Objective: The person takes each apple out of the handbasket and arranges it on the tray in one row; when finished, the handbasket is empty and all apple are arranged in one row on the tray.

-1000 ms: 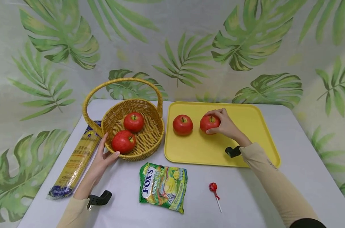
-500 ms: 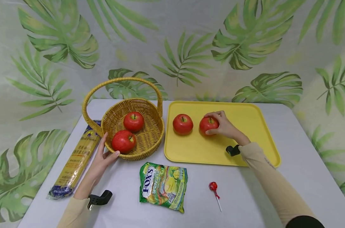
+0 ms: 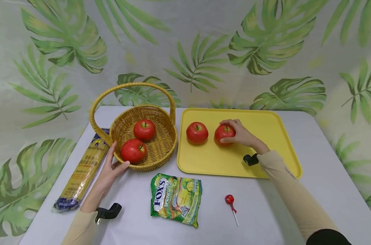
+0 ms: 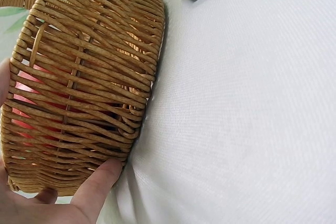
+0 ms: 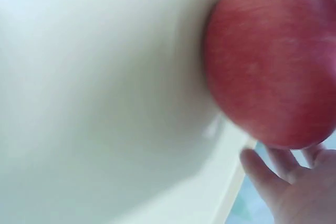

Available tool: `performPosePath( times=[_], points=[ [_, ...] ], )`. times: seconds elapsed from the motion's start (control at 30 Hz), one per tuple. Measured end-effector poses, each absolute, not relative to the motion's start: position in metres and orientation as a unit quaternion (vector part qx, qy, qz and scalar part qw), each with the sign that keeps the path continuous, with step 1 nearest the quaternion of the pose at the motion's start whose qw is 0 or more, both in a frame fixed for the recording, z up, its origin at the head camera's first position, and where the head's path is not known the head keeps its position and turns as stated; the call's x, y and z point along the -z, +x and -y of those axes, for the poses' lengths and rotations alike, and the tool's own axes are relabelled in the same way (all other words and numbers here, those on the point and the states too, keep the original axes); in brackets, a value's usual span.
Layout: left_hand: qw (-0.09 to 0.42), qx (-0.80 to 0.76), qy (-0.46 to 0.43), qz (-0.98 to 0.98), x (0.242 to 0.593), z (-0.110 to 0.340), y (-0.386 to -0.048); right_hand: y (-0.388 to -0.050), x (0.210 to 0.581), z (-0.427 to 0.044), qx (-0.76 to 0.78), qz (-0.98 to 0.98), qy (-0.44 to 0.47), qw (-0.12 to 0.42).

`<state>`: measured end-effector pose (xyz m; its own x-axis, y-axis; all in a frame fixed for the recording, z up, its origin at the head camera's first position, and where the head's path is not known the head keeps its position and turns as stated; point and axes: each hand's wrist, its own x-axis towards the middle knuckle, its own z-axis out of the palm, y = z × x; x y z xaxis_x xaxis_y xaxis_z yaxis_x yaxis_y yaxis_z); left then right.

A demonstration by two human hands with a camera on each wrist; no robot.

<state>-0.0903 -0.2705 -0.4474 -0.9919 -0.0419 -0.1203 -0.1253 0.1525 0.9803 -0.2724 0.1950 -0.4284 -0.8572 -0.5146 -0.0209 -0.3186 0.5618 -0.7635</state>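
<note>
On the yellow tray point(image 3: 204, 163), my right hand point(image 3: 243, 134) grips a red apple point(image 3: 223, 135) from its right side, thumb in front and fingers behind. The right wrist view shows this apple point(image 5: 273, 61) large, with fingertips at its underside. Another apple point(image 3: 197, 133) sits left of it on the tray. My left hand point(image 3: 107, 175) holds the near-left side of a wicker basket point(image 3: 159, 149), thumb at the rim and fingers against the outer wall. Inside the basket lie two red apples, one at the back point(image 3: 144, 130) and one in front point(image 3: 133, 151).
A spaghetti packet point(image 3: 81, 170) lies left of the basket, partly behind its handle and my left hand. In front are a green candy bag point(image 3: 176, 200) and a red lollipop point(image 3: 229, 200) on the white table point(image 3: 216, 234). The basket's tall handle point(image 3: 133, 85) arches upward.
My right hand and the apple in its grip have shifted very slightly left on the tray. The left hand and basket stay in place.
</note>
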Motion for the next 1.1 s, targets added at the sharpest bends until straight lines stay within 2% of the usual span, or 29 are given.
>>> performPosePath(
  times=[0.13,0.27,0.67,1.1],
  points=[
    [0.029,-0.65,-0.052,-0.757,0.449,0.271,-0.091,-0.266,0.414,-0.183,0.451,-0.849,-0.267,0.067],
    [0.027,-0.648,-0.053,-0.759,0.45,0.271,-0.091,-0.249,0.387,-0.155,0.518,-0.801,-0.295,0.054],
    [0.026,-0.648,-0.057,-0.759,0.449,0.27,-0.092,-0.238,0.386,-0.055,0.524,-0.728,-0.413,0.158],
    [0.03,-0.643,-0.059,-0.763,0.45,0.271,-0.092,-0.231,0.395,0.031,0.488,-0.708,-0.449,0.241]
  ],
)
